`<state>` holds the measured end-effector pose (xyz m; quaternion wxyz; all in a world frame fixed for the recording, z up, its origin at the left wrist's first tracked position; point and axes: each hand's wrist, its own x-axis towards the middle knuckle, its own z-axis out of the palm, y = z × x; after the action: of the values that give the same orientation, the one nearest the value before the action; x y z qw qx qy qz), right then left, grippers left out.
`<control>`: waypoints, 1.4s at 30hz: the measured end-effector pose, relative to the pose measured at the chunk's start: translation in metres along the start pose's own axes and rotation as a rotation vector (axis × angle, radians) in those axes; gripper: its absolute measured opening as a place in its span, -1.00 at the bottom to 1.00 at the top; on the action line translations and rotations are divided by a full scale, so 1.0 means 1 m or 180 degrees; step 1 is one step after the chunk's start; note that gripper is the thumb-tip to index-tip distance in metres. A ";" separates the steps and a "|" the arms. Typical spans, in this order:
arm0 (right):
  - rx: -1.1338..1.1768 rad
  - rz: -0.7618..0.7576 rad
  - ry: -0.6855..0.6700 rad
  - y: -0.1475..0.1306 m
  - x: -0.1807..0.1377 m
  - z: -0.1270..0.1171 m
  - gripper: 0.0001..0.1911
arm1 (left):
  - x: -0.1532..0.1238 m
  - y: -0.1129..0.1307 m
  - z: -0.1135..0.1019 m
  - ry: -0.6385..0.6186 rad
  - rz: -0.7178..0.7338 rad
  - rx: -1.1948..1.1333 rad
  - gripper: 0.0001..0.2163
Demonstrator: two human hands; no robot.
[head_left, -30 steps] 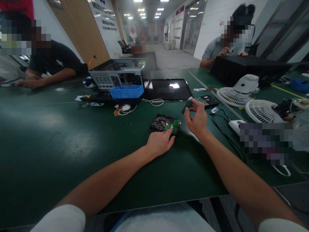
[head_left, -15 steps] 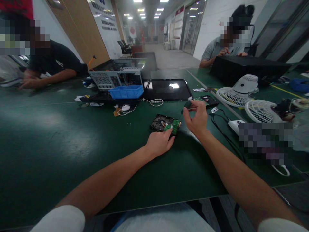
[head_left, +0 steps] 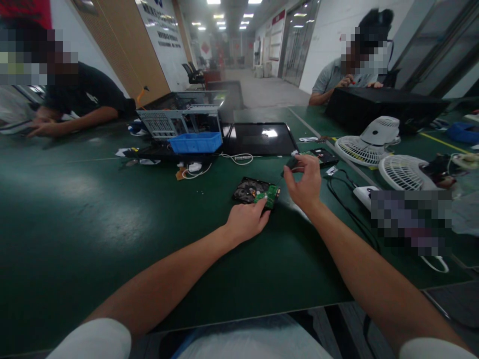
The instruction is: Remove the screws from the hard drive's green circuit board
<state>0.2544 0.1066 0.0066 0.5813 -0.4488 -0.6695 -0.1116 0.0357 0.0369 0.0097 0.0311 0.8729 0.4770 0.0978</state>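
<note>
A hard drive (head_left: 247,189) lies on the green table with its green circuit board (head_left: 272,192) facing up. My left hand (head_left: 247,222) grips its near edge, the index finger pressed on the board and the thumb at the side. Just above the drive's right end, my right hand (head_left: 305,182) is closed around the dark handle of a screwdriver (head_left: 289,165). Its thin shaft slants down towards the board's right edge; whether the tip touches is too small to tell. Behind my right hand sits a second hard drive (head_left: 325,156), partly covered by the fingers.
An open computer case (head_left: 160,123) stands at the back left, with a blue tray (head_left: 196,142) before it. A black panel (head_left: 260,138) lies beside them. White fans (head_left: 361,149) and a power strip (head_left: 362,195) with cables are to the right. Two people sit across the table.
</note>
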 end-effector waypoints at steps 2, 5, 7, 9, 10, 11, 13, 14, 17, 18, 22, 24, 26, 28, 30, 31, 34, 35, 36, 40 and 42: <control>0.0000 0.0003 -0.0019 -0.001 0.000 -0.001 -0.60 | 0.000 0.000 0.000 -0.0026 -0.0007 0.0004 -0.56; 0.0002 0.0021 -0.0076 -0.003 0.000 -0.001 -0.58 | 0.000 -0.001 0.001 -0.0040 -0.0008 0.0003 -0.55; -0.0033 0.0039 -0.0116 -0.005 -0.001 -0.001 -0.57 | 0.000 -0.001 0.002 -0.0029 0.0004 -0.0004 -0.55; -0.0087 0.0037 -0.0109 -0.006 -0.001 -0.001 -0.58 | 0.000 -0.001 0.002 -0.0012 0.0016 -0.0003 -0.55; -0.0113 0.0028 -0.0094 -0.006 -0.001 -0.001 -0.59 | 0.000 -0.001 0.002 -0.0004 0.0019 0.0002 -0.55; -0.0133 0.0016 -0.0080 -0.006 -0.001 -0.001 -0.60 | 0.000 -0.001 0.002 -0.0002 0.0020 0.0009 -0.55; -0.0151 -0.0002 -0.0077 -0.005 0.000 -0.001 -0.60 | 0.000 -0.001 0.002 -0.0007 0.0011 0.0024 -0.56; -0.0150 -0.0005 -0.0086 -0.005 0.000 -0.001 -0.60 | 0.000 -0.001 0.001 -0.0019 0.0008 0.0031 -0.56; -0.0119 0.0015 -0.0125 -0.004 0.000 -0.001 -0.56 | 0.000 0.000 0.000 -0.0058 -0.0013 0.0042 -0.56; -0.0111 0.0019 -0.0134 -0.004 0.000 -0.001 -0.55 | 0.000 0.000 0.000 -0.0074 -0.0019 0.0033 -0.56; -0.0140 0.0000 -0.0169 -0.007 0.001 -0.003 -0.55 | 0.000 0.001 0.000 -0.0102 -0.0036 -0.0003 -0.56; -0.0169 -0.0014 -0.0165 -0.008 0.002 -0.003 -0.57 | 0.000 0.000 0.001 -0.0090 -0.0045 0.0015 -0.56; -0.0200 -0.0028 -0.0153 -0.007 0.002 -0.003 -0.58 | 0.000 0.000 0.001 -0.0075 -0.0046 0.0013 -0.56; -0.0211 -0.0038 -0.0122 -0.006 0.001 -0.002 -0.57 | 0.000 0.000 0.000 -0.0070 -0.0016 -0.0024 -0.56; -0.0183 -0.0022 -0.0085 -0.004 0.000 -0.001 -0.52 | 0.001 -0.001 0.000 -0.0062 0.0010 -0.0052 -0.57; -0.0159 -0.0009 -0.0073 -0.004 0.000 0.000 -0.48 | 0.001 -0.001 0.000 -0.0061 0.0017 -0.0059 -0.57; -0.0127 0.0005 -0.0113 -0.004 0.000 0.000 -0.41 | 0.000 -0.001 0.001 -0.0037 0.0020 -0.0058 -0.57; -0.0137 -0.0005 -0.0137 -0.005 0.000 -0.001 -0.40 | 0.000 -0.002 0.001 -0.0022 0.0027 -0.0055 -0.57; -0.0155 -0.0018 -0.0161 -0.006 0.001 -0.002 -0.40 | 0.000 -0.002 0.002 0.0000 0.0029 -0.0050 -0.57; -0.0205 -0.0003 -0.0239 -0.009 0.003 -0.005 -0.49 | 0.000 -0.002 0.002 0.0035 0.0046 -0.0054 -0.58; -0.0207 0.0022 -0.0246 -0.009 0.003 -0.005 -0.52 | 0.000 -0.002 0.002 0.0007 0.0055 -0.0056 -0.58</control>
<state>0.2515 0.0992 0.0142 0.5406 -0.4737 -0.6859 -0.1139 0.0349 0.0380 0.0077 0.0374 0.8766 0.4686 0.1032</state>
